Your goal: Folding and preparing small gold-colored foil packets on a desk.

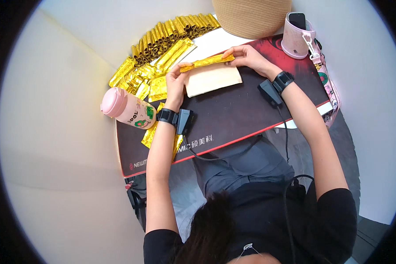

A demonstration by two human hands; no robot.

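Between my two hands stretches a narrow folded strip of shiny gold foil paper (207, 62), along the far edge of a cream paper stack (213, 80). The fingers of my left hand (176, 82) are closed on its left end. At the other end my right hand (250, 60) pinches the strip between thumb and fingers. Flat gold foil sheets (158, 89) lie just left of my left hand. Beyond them sits a pile of rolled gold foil tubes (174, 30), with more crumpled or folded gold pieces (123, 72) at its left end.
A pink-lidded bottle (130, 108) lies or leans by my left wrist, with gold foil partly under my left forearm. A woven basket (253, 17) stands at the back. Far right is a pink holder (295, 42) with a phone. Cables run from both wrist devices across the black mat (233, 116).
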